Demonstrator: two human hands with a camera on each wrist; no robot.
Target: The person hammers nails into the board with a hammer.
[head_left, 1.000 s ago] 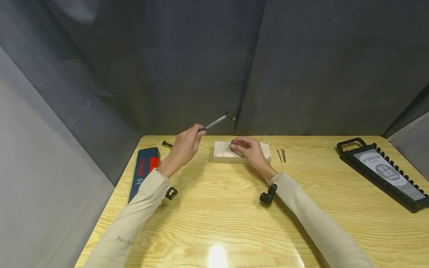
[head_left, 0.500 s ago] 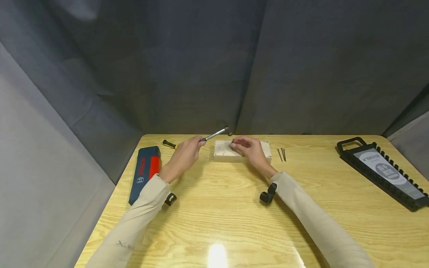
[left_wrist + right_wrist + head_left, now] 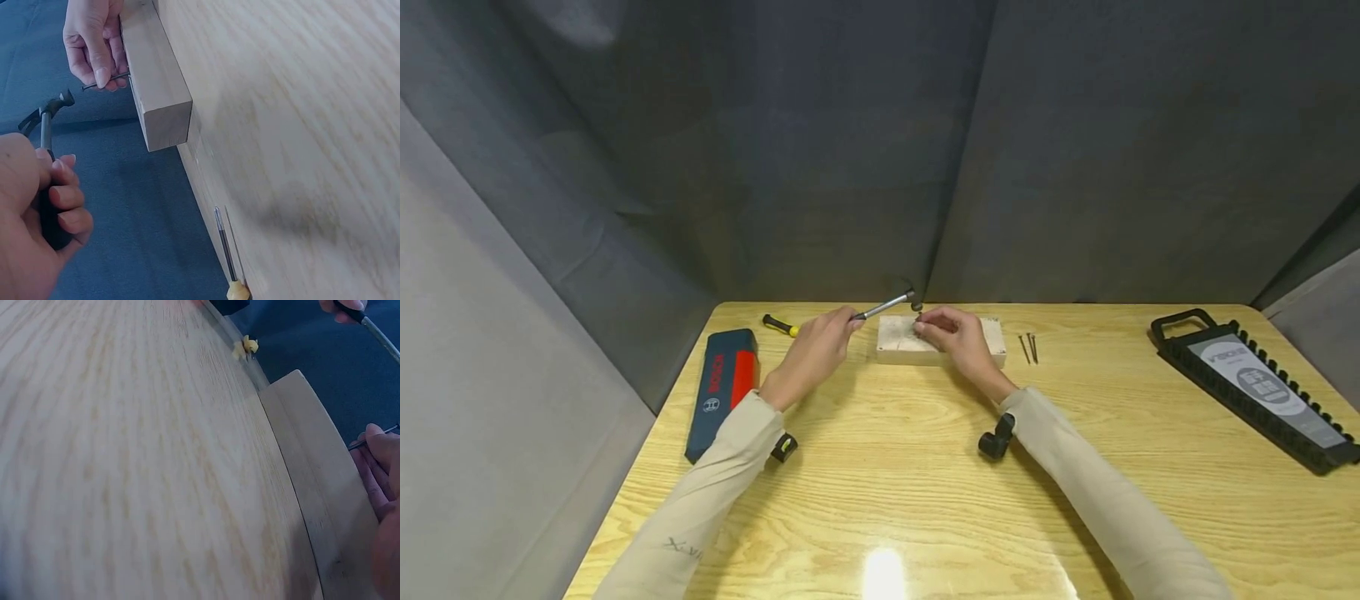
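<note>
Down since a second ago has come the hammer point(image 3: 887, 305), its head now just above the nail point(image 3: 120, 75), a small gap between them on my left wrist feed. I see the left grip point(image 3: 816, 354), which came down with it, wrapped round the hammer's handle. The right grip point(image 3: 955, 333) hasn't shifted: I have its thumb and fingers pinching the nail roughly upright, tip down at the top of the block point(image 3: 910, 357). That block lies along the counter point(image 3: 880, 467) by the middle of the far edge. Just to its right I make out three spare nails point(image 3: 1024, 349). Toward the far left corner I see a yellow-and-black tool point(image 3: 781, 325), with the blue-and-red case point(image 3: 718, 392) along the left edge. My black rack point(image 3: 1255, 387) lies slanted near the right edge.
</note>
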